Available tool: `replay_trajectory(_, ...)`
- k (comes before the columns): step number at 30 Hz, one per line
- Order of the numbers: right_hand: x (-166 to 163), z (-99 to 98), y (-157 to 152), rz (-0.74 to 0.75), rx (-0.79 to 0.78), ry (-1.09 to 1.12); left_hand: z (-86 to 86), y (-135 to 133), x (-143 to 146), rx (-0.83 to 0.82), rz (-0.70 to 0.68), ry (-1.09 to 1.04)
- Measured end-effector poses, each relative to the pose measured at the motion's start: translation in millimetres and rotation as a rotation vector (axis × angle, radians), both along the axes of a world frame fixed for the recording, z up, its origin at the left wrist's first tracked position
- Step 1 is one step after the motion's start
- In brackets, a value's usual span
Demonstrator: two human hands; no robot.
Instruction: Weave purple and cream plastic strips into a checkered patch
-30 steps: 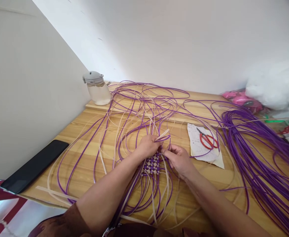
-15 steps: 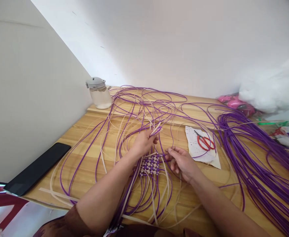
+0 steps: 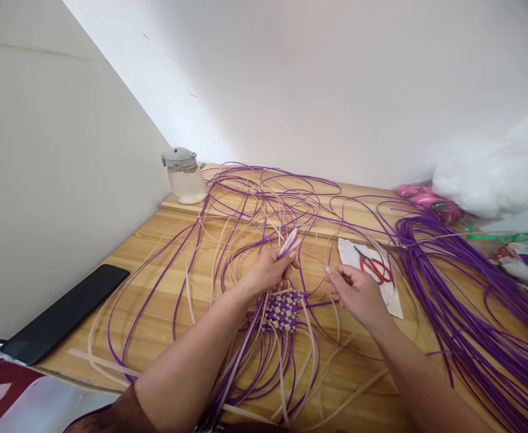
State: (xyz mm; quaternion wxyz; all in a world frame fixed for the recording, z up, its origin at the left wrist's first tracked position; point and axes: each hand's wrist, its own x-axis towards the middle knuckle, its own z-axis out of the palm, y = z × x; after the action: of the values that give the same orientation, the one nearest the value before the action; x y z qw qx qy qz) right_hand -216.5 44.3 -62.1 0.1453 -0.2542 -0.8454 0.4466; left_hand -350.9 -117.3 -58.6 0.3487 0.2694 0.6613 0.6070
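A small checkered woven piece [image 3: 282, 311] in purple and beige lies on the wooden table, with long plastic strips fanning out from its edges. Just beyond its far edge, my left hand [image 3: 273, 269] is closed around a bundle of purple and beige strips [image 3: 290, 242], whose ends stick up past the fingers. My right hand [image 3: 354, 291] is raised to the right of the weave, thumb and forefinger pinched together on what looks like a thin strip. The strip's colour and its path through the fingers are hard to make out.
Red-handled scissors [image 3: 374, 267] lie on a paper sheet [image 3: 347, 252] at the right. A thick coil of purple strips [image 3: 444, 288] fills the right side. A lidded jar [image 3: 186, 180] stands far left, a black phone [image 3: 68, 313] near left. Plastic bags [image 3: 485, 183] sit far right.
My right hand has moved away from the woven piece's corner, to the right. My left hand keeps its hold on the bundle. The whole view has shifted slightly.
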Motion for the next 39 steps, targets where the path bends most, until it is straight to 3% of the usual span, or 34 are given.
replay_trajectory(5,-7.2,15.9,-25.4,0.119,-0.223,0.19,-2.5,-1.3,5.2,0.012,-0.247,-0.032)
replay_trajectory(12,-19.6,19.0,-36.9,0.099,-0.517,0.241,-2.5,-2.9,8.0,0.025,-0.377,-0.114)
replay_trajectory(17,-18.4,23.3,-35.3,-0.012,-0.396,0.416,-3.8,-1.2,10.4,0.017,-0.345,-0.104)
replay_trajectory(21,-19.2,22.9,-34.3,0.075,-0.28,0.312,-5.8,1.1,12.2,0.013,-0.352,-0.022)
replay_trajectory(24,-22.0,21.2,-32.9,0.072,-0.373,0.33,-3.4,0.3,13.8,0.07,-0.346,-0.008)
replay_trajectory(28,-22.7,21.6,-30.0,0.024,-0.572,0.36,2.7,-1.8,15.2,0.176,-0.288,-0.242)
replay_trajectory(34,-21.0,24.2,-31.1,-0.086,-0.545,0.483,-2.3,0.1,12.5,0.225,-0.274,-0.498)
replay_trajectory(39,-19.9,28.1,-32.0,0.0,-0.536,0.549,-13.3,1.7,5.0,0.269,-0.274,-0.675)
